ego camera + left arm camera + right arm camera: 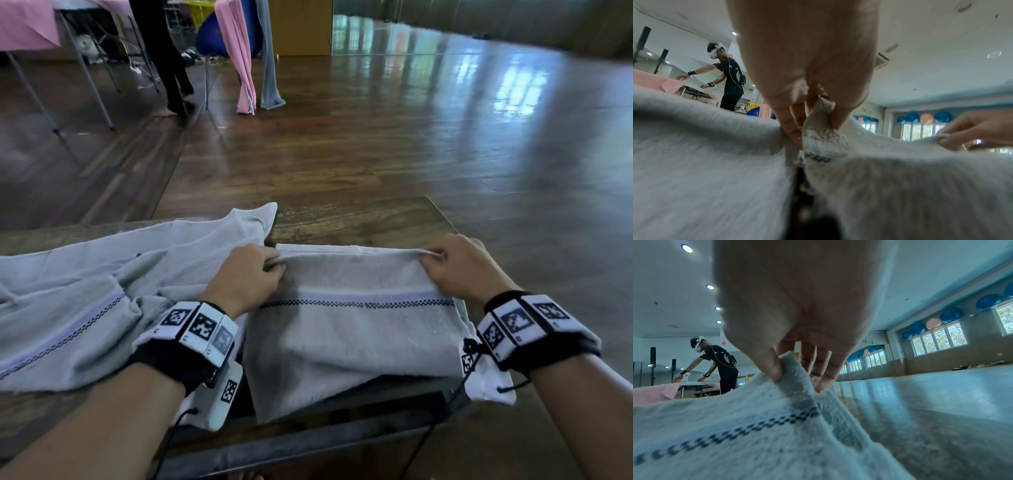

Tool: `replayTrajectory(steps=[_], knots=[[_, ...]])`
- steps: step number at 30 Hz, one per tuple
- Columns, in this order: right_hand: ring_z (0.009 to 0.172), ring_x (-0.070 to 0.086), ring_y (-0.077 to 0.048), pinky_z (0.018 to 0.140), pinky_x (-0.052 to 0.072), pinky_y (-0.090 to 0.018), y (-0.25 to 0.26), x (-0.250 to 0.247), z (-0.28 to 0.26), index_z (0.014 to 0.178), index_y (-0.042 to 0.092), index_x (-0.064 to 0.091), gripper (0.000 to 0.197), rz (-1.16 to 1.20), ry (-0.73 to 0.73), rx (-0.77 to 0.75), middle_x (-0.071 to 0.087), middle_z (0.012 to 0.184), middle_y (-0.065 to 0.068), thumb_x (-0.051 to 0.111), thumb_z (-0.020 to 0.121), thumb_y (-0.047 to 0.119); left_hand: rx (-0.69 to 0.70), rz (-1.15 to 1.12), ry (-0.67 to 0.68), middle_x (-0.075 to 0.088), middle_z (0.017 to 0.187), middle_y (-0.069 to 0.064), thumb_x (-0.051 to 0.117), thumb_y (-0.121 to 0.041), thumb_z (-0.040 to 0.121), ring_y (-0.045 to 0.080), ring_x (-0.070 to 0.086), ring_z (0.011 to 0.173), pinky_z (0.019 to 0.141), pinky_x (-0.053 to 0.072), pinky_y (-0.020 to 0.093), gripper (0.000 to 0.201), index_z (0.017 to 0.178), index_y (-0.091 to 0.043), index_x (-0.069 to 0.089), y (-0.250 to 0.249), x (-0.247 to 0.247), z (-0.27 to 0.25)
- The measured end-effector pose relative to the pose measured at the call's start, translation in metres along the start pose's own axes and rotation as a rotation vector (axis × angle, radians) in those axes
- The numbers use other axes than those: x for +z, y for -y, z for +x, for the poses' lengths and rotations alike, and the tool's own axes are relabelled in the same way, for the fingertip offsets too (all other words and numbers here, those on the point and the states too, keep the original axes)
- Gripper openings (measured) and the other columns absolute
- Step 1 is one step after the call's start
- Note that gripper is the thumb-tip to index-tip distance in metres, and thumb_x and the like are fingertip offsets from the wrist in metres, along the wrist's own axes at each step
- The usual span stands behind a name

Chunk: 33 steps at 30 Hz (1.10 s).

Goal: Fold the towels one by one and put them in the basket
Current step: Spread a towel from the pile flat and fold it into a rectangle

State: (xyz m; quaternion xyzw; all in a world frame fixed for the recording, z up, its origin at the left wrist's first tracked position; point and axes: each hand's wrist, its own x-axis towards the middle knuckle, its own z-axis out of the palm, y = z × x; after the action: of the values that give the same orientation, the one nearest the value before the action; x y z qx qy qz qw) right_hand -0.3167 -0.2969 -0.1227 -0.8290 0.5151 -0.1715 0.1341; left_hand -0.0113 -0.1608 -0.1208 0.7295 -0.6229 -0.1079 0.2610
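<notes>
A grey towel (pixel 352 329) with a pale band and a dark checked stripe lies partly folded on the wooden table (pixel 359 219), its near end hanging over the front edge. My left hand (pixel 255 274) pinches its far left corner (pixel 818 120). My right hand (pixel 452 263) pinches the far right corner (pixel 791 369), and the held edge sits lifted above the layer beneath. A second grey towel (pixel 102 301) lies rumpled and spread out to the left, touching my left wrist. No basket shows in any view.
The table's far right corner (pixel 428 202) is bare wood. A dark metal bar (pixel 308 435) runs below the front edge. Beyond lies wooden floor; a person (pixel 168 54) stands at the far left by tables with pink cloths (pixel 24 24).
</notes>
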Motion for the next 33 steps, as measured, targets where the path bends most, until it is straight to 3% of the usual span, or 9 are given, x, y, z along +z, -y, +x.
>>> replayTrajectory(steps=[4,8,10,12,15,19,26,29,33], knots=[[0.071,0.065,-0.02,0.057,0.046,-0.026,-0.003,0.01,-0.004,0.077,0.021,0.072,0.026,-0.087,0.204,-0.004,0.068,0.073,0.002,0.054,0.095,0.019,0.018,0.102,0.146,0.055,0.065,0.003,0.06,-0.018,0.089,0.017,0.05,0.064,0.06,0.037,0.031,0.03,0.061,-0.009,0.055,0.009,0.012,-0.003],[0.059,0.057,-0.013,0.055,0.045,-0.027,-0.005,-0.003,-0.004,0.058,0.02,0.061,0.029,-0.148,0.431,0.009,0.059,0.057,0.006,0.057,0.086,0.022,-0.075,0.144,0.349,0.042,0.051,0.004,0.061,-0.018,0.076,0.018,0.038,0.052,0.052,0.031,0.029,0.035,0.048,-0.013,0.04,0.001,0.001,0.006],[0.052,0.05,-0.013,0.052,0.041,-0.025,-0.008,-0.008,-0.005,0.055,0.017,0.056,0.027,-0.124,0.502,0.017,0.052,0.051,0.005,0.058,0.081,0.025,-0.11,0.124,0.425,0.041,0.047,0.0,0.061,-0.02,0.074,0.016,0.038,0.049,0.05,0.031,0.026,0.033,0.046,-0.015,0.044,-0.003,-0.003,0.006],[0.049,0.046,-0.013,0.052,0.04,-0.028,-0.013,-0.01,-0.007,0.056,0.014,0.052,0.03,-0.07,0.468,0.041,0.049,0.049,0.006,0.055,0.08,0.03,-0.12,0.073,0.386,0.045,0.052,0.003,0.061,-0.022,0.077,0.017,0.041,0.051,0.053,0.033,0.028,0.032,0.048,-0.016,0.048,-0.006,-0.005,0.006],[0.05,0.048,-0.016,0.053,0.042,-0.031,-0.022,-0.006,-0.006,0.057,0.015,0.051,0.033,-0.051,0.208,0.058,0.048,0.046,0.008,0.055,0.084,0.033,-0.077,0.032,0.149,0.053,0.056,0.009,0.062,-0.022,0.083,0.019,0.051,0.053,0.055,0.041,0.032,0.03,0.057,-0.009,0.054,-0.003,-0.001,0.007],[0.074,0.06,-0.019,0.068,0.053,-0.038,-0.03,0.004,-0.008,0.063,0.026,0.064,0.026,-0.018,-0.011,0.089,0.066,0.067,0.001,0.061,0.089,0.029,-0.065,0.002,-0.021,0.068,0.076,-0.004,0.066,-0.024,0.087,0.015,0.063,0.077,0.071,0.052,0.034,0.012,0.079,-0.021,0.073,0.004,0.01,0.011],[0.081,0.055,-0.021,0.066,0.038,-0.025,-0.034,0.021,-0.009,0.089,0.025,0.071,0.004,-0.033,0.072,0.087,0.059,0.085,0.004,0.07,0.087,0.022,-0.103,0.114,0.056,0.067,0.097,-0.002,0.068,-0.026,0.088,0.02,0.062,0.093,0.082,0.053,0.04,0.008,0.094,-0.022,0.072,0.008,0.026,0.015],[0.068,0.058,-0.013,0.047,0.038,-0.009,-0.032,0.019,-0.008,0.075,0.027,0.066,0.014,0.009,0.093,0.079,0.062,0.076,0.007,0.07,0.086,0.018,-0.106,0.151,0.089,0.065,0.095,-0.001,0.068,-0.022,0.087,0.021,0.062,0.089,0.079,0.055,0.041,0.006,0.09,-0.02,0.072,0.0,0.025,0.018],[0.062,0.062,-0.01,0.048,0.044,-0.011,-0.029,0.01,-0.01,0.072,0.027,0.069,0.019,0.118,0.096,0.078,0.069,0.071,0.004,0.072,0.086,0.014,-0.078,0.096,0.064,0.069,0.085,0.004,0.068,-0.011,0.083,0.021,0.064,0.081,0.074,0.056,0.038,0.007,0.083,-0.012,0.075,-0.009,0.026,0.021]])
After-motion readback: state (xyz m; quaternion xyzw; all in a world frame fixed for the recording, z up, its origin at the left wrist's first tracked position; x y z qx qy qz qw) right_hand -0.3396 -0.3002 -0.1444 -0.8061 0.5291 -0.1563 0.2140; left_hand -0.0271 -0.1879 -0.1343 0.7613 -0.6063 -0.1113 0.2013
